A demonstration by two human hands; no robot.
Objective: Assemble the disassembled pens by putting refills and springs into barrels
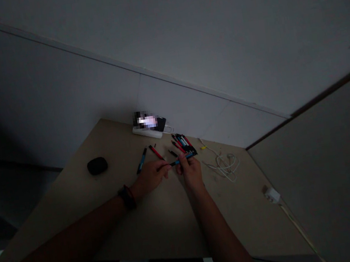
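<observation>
Both my hands meet over the far part of a beige table. My right hand pinches a blue pen near its middle. My left hand, with a dark band at the wrist, has its fingers closed at the pen's dark left end. Just beyond the hands lie loose pens: a blue one, a red one and a small dark piece. A black holder with several red and blue pens sits behind my right hand.
A black oval case lies at the left of the table. A phone with a lit screen rests on a white power strip by the wall. A tangled white cable and a white plug lie to the right. The room is dim.
</observation>
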